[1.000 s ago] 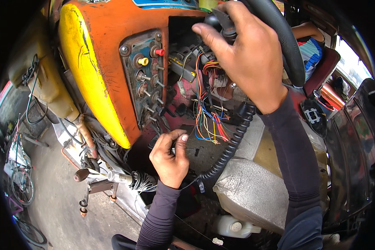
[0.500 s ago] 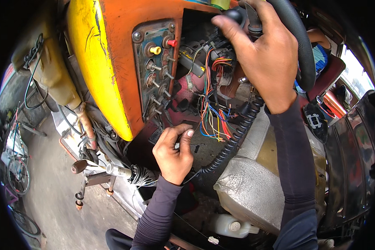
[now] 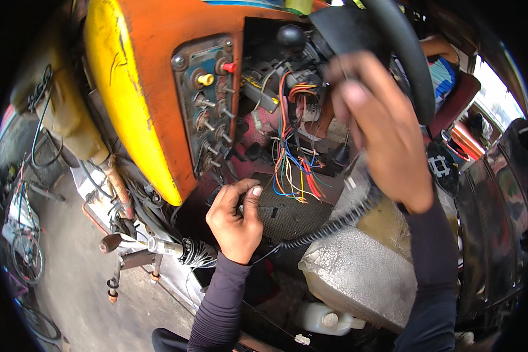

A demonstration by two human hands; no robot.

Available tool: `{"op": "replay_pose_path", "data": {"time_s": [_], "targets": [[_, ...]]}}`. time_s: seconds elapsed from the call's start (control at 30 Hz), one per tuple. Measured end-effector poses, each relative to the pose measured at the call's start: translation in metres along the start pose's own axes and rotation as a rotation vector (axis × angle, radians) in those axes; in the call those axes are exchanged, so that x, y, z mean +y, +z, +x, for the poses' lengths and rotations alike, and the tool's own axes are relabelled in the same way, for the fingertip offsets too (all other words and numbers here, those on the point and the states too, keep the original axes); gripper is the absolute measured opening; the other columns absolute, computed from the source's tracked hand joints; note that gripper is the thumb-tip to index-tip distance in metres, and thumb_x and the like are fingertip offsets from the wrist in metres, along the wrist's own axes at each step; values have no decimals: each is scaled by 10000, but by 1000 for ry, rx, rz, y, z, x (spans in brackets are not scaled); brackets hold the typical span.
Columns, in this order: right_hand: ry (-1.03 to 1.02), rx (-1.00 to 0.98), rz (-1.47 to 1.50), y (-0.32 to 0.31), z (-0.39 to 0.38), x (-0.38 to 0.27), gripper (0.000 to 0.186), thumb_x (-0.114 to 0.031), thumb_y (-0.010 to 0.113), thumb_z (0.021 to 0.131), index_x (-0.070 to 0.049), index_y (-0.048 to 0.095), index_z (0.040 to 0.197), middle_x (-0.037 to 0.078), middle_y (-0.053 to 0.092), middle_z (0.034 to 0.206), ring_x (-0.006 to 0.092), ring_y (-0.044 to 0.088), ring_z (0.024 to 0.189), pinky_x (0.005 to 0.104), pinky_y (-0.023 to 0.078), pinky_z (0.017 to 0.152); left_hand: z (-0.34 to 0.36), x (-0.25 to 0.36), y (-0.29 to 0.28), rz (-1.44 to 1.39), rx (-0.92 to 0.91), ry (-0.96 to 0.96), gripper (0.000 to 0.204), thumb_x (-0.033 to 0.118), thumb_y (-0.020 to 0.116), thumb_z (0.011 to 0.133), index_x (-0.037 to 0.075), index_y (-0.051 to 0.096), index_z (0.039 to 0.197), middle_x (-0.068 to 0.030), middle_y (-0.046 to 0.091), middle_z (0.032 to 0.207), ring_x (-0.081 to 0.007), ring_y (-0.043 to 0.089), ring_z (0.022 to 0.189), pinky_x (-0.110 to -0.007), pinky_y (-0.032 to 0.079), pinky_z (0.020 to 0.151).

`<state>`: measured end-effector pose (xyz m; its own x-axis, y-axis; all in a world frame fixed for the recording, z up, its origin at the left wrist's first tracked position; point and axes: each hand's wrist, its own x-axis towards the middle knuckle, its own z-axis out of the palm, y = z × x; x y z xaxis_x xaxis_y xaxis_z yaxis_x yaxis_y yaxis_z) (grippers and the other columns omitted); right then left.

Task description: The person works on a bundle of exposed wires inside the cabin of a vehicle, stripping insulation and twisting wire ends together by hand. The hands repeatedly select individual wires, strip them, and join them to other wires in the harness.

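Observation:
My left hand (image 3: pixel 236 222) is closed, thumb against the curled fingers, below the switch panel. Whatever it pinches, if anything, is too small to make out. My right hand (image 3: pixel 387 138) is smeared by motion beside the black steering wheel (image 3: pixel 419 64), and its fingers are too blurred to read. A black coiled cord (image 3: pixel 337 222) runs from near my left wrist up behind my right hand. Between my hands hangs a bundle of loose coloured wires (image 3: pixel 293 167) with bare ends. A black round knob (image 3: pixel 291 36) stands above the wires.
An orange and yellow dashboard (image 3: pixel 152 70) carries a panel of toggle switches (image 3: pixel 208 108). A silver-covered box (image 3: pixel 358 264) lies below my right hand, with a white jug (image 3: pixel 328 318) near the lower edge. A person's arm (image 3: pixel 443 48) shows at upper right. Bicycles (image 3: pixel 24 240) stand far left.
My right hand has come away from the stalk and knob by the steering wheel, moving down. My left hand keeps its pinch. The whole view has shifted slightly.

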<state>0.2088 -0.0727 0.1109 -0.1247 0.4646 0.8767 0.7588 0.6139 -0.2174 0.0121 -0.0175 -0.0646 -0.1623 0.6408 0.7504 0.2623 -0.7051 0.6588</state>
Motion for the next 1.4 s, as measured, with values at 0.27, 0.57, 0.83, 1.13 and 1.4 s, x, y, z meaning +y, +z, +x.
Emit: {"op": "replay_pose_path", "data": {"time_s": [0.27,0.57,0.83,1.13,1.4], "targets": [[261,-841,-115,-1,-76,45,231,-234,687,1008,-34,760,1096,167,720,976,402,714,1000,494,540,893,-1,1,2,0,-1,21,71,12,786,944,8,777,1014,-119,747,886,-232,702,734,-321,547,703],[188,-818,-91,22,-78,60,254,-230,677,987,-31,804,1082,193,775,1101,408,727,1070,509,565,939,0,0,1,8,11,33,70,5,791,938,5,779,1007,-119,745,879,-219,699,738,-316,548,704],[179,-789,-77,20,-74,59,233,-205,706,974,-23,783,1098,165,743,1017,399,716,1006,494,546,895,1,3,-1,18,5,30,70,2,789,937,6,778,1006,-119,748,882,-229,709,752,-323,553,714],[193,-869,-94,14,-71,53,239,-231,698,941,-45,811,1042,180,777,1010,397,741,992,509,575,886,1,2,-1,28,5,28,64,6,790,940,8,776,1002,-116,760,895,-235,729,778,-325,563,736],[121,-762,-144,10,-68,46,280,-268,752,929,-40,792,1087,176,774,1068,389,743,984,498,576,893,1,2,-1,36,9,33,74,12,794,936,7,774,1007,-121,760,900,-251,732,785,-333,564,740]]}}
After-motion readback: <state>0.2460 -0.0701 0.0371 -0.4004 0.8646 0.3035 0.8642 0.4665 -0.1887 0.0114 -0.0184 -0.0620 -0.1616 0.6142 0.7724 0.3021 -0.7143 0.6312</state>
